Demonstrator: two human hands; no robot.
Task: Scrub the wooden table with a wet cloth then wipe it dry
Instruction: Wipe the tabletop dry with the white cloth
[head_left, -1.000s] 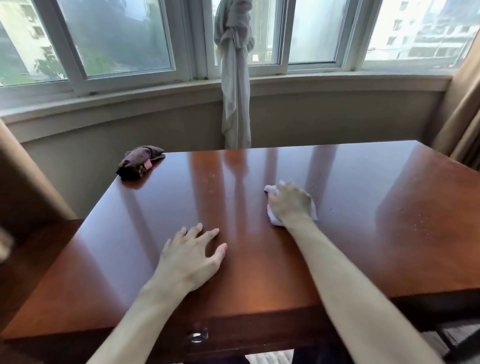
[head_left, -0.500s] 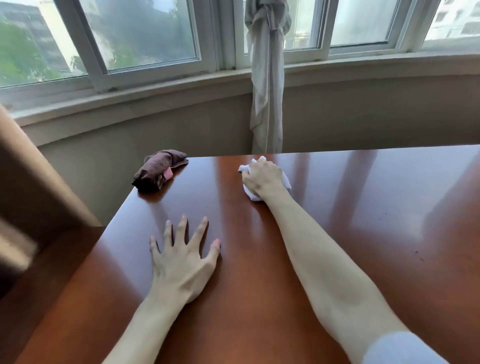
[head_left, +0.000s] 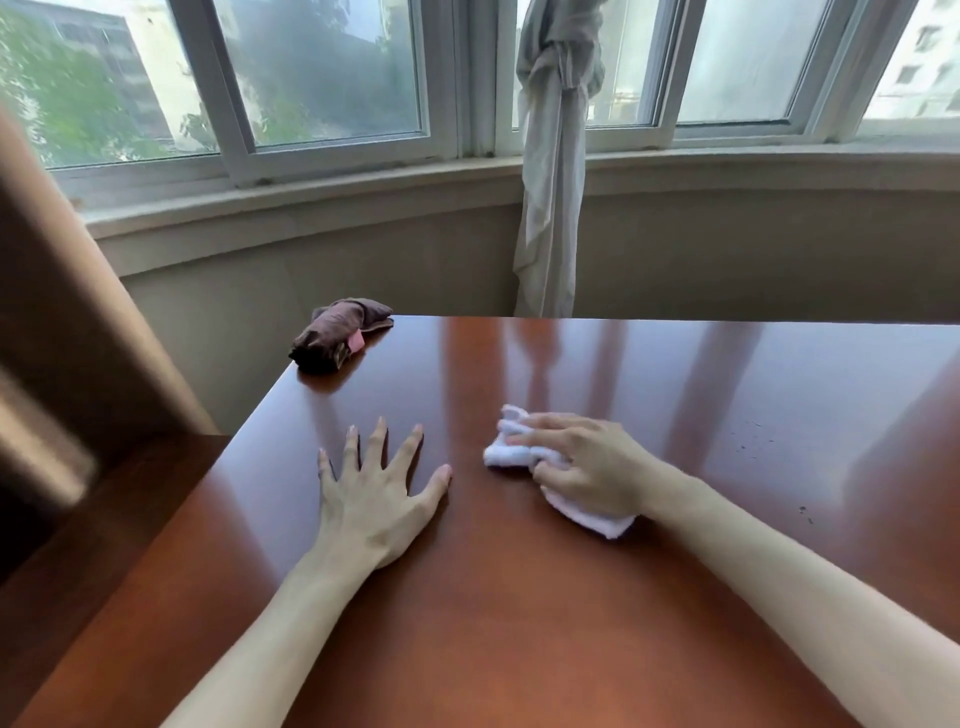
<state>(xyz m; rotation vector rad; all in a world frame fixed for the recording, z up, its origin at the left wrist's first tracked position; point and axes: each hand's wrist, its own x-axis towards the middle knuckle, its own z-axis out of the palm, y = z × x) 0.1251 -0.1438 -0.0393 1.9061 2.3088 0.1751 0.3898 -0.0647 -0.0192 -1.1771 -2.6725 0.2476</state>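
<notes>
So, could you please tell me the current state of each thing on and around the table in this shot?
Left hand: flat on the table, fingers spread, holding nothing.
Right hand: gripping the white cloth, pressing it on the table.
White cloth: crumpled, under the right hand.
Brown cloth: bunched, lying untouched at the far left corner.
Wooden table: glossy, a few specks at right.
Curtain: tied in a knot.

On the table (head_left: 519, 623), a folded cloth (head_left: 340, 340) lies far left, behind both hands
</notes>
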